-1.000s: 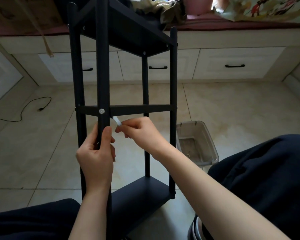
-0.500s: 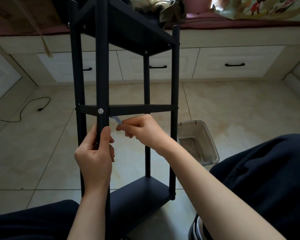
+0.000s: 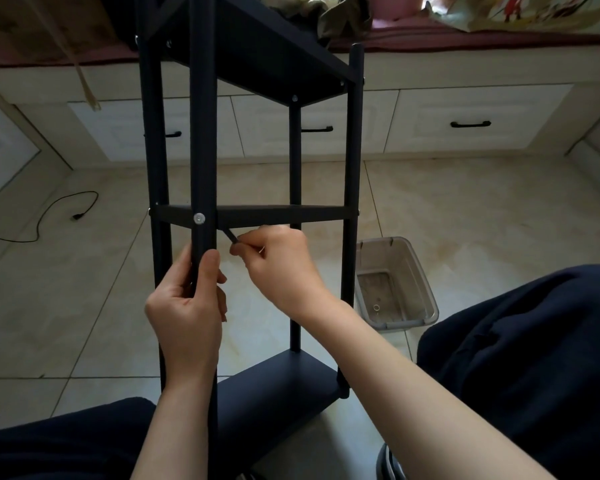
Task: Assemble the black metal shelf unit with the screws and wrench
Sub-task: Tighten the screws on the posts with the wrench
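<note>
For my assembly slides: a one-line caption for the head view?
Left hand grips the front post while right hand works a wrench under the crossbar.

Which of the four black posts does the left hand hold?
The nearest post, front and centre: the left hand grips it below the silver screw.

You are in a home, most likely a bedroom. Along the far wall runs a built-in platform with white drawers (image 3: 478, 121) and black handles, topped by a dark red mattress pad (image 3: 465, 36) with rumpled clothes (image 3: 326, 8) and patterned bedding (image 3: 534, 8). The floor is beige tile (image 3: 482, 209); a black power cord (image 3: 59, 216) trails at the left.
</note>
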Available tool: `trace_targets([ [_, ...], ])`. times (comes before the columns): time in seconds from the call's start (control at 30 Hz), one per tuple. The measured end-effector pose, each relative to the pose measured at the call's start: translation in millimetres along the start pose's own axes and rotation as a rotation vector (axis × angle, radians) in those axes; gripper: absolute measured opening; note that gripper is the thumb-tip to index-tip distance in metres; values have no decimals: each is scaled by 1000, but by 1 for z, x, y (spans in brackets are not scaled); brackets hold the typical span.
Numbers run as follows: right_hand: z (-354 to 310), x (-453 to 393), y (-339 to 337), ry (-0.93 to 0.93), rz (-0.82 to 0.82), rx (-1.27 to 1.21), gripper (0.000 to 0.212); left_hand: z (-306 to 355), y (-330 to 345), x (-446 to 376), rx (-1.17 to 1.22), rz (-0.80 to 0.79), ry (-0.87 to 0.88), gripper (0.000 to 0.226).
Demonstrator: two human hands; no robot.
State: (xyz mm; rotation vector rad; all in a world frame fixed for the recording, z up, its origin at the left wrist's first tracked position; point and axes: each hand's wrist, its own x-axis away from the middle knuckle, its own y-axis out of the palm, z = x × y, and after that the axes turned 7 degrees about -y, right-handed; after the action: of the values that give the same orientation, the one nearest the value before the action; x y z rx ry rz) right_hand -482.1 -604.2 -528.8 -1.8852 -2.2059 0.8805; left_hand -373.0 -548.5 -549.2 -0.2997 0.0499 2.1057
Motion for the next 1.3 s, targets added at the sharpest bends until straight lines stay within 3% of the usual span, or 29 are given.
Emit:
trace_targets([
  [0.63, -2, 5, -4, 128, 38, -181, 19, 0, 1, 3, -37, -20, 10, 35],
  [0.8, 2, 3, 6, 42, 71, -156, 20, 1, 2, 3, -40, -13, 5, 32],
  [1.0, 15, 3, 30, -140, 251, -147, 17, 1, 2, 3, -10, -6, 1, 34],
  [1.3, 22, -16, 58, -237, 339, -206, 12, -5, -3, -1, 5, 14, -12, 31],
])
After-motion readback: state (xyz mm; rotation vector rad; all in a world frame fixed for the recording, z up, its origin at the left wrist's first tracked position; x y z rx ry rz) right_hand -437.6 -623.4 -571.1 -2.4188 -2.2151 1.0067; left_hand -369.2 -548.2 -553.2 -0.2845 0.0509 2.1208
